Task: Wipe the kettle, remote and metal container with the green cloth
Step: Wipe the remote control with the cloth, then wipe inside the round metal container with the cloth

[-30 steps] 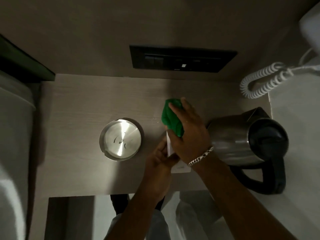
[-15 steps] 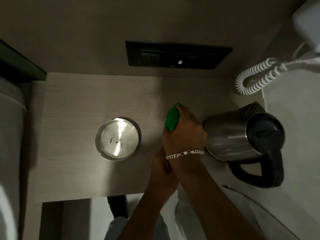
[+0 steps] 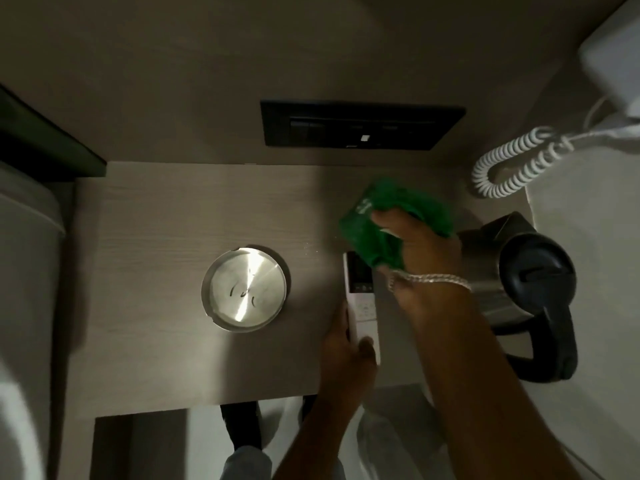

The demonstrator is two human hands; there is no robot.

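Observation:
A white remote (image 3: 362, 299) lies lengthwise in my left hand (image 3: 346, 355), which grips its near end just above the wooden shelf (image 3: 156, 237). My right hand (image 3: 422, 247), with a silver bracelet on the wrist, holds the bunched green cloth (image 3: 374, 223) above the remote's far end; the cloth covers that tip. The steel kettle (image 3: 519, 275) with a black lid and handle stands at the right, partly behind my right wrist. The round metal container (image 3: 244, 289) sits to the left of the remote, shining under the light.
A dark switch panel (image 3: 360, 124) is set in the back wall. A white coiled phone cord (image 3: 512, 168) hangs at the upper right above a white surface. A pale cabinet side borders the shelf on the left.
My right hand has lifted with the cloth toward the far end and turned palm up, uncovering most of the remote. The cloth has spread wider.

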